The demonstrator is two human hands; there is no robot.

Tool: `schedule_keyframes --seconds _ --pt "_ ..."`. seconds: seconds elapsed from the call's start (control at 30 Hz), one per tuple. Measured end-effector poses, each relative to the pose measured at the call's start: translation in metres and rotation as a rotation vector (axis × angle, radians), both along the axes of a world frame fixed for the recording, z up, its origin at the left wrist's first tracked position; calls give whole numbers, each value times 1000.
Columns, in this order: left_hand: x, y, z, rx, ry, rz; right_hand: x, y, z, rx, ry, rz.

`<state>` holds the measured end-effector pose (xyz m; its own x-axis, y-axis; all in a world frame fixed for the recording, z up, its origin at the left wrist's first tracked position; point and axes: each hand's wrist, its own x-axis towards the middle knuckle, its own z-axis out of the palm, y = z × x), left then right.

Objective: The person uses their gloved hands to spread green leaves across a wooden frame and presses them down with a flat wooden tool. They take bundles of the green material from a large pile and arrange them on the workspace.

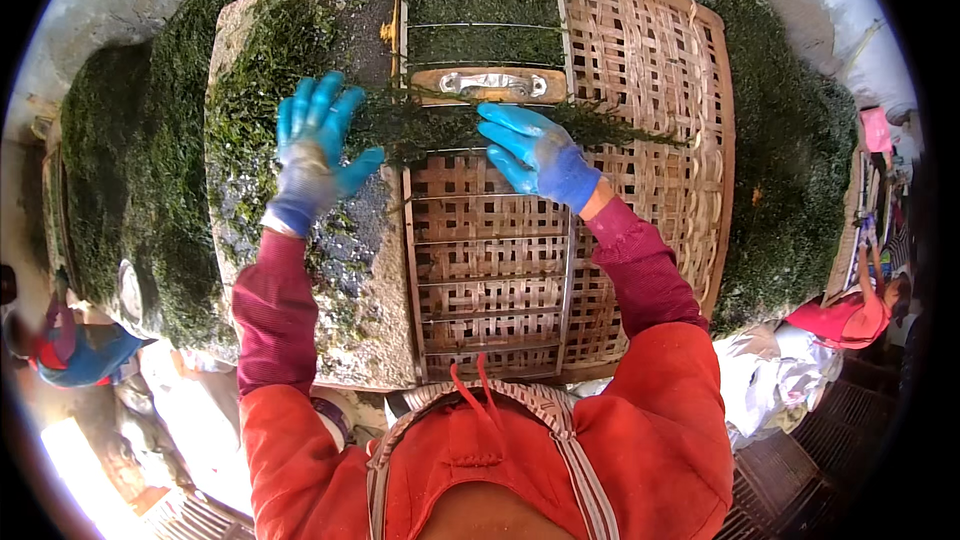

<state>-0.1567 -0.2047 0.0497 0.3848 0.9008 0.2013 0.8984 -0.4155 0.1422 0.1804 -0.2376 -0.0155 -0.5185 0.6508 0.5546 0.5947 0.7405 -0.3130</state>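
My left hand (315,145), in a blue-coated glove, spreads its fingers over loose green seaweed (295,30) on a rough board (380,340). Fingers stretched out, my right hand (540,152) rests at a band of seaweed strands (405,130) that crosses a barred metal frame (567,290). This frame lies on a woven bamboo tray (650,50). Its far sections hold a flat layer of seaweed (485,40); the tray's weave shows through its near sections. Just beyond my right fingers, a wooden block with a metal handle (495,86) lies across the frame.
Large seaweed heaps flank the work surface, one at left (180,160) and one at right (785,160). A person in red (850,318) works at the far right; another in blue (85,355) is at the left. White sacks (770,380) lie at the lower right.
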Motion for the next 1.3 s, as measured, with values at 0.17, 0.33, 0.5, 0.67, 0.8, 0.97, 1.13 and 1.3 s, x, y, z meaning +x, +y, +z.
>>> schedule_keyframes --seconds 0.17,0.33,0.5,0.67,0.8,0.97,1.13,1.3 --pt "5 43 10 -77 265 -88 -75 16 -17 97 -157 -37" --pt "123 48 40 -154 -114 -490 -86 25 -45 100 -111 -55" --pt "121 43 75 -358 -1068 -433 -59 15 -24 -118 40 -66" --pt "48 31 8 -72 -955 12 -75 12 15 59 191 -54" --pt "35 23 -44 331 -386 236 -77 22 -15 -69 -72 39" --pt "107 -22 -65 -265 -17 134 -27 -15 -5 56 -148 -347" --pt "133 -46 -53 91 -1384 -433 -13 -18 4 98 -174 -376" --pt "39 -32 -69 440 -925 110 -71 15 -12 257 -131 -12"
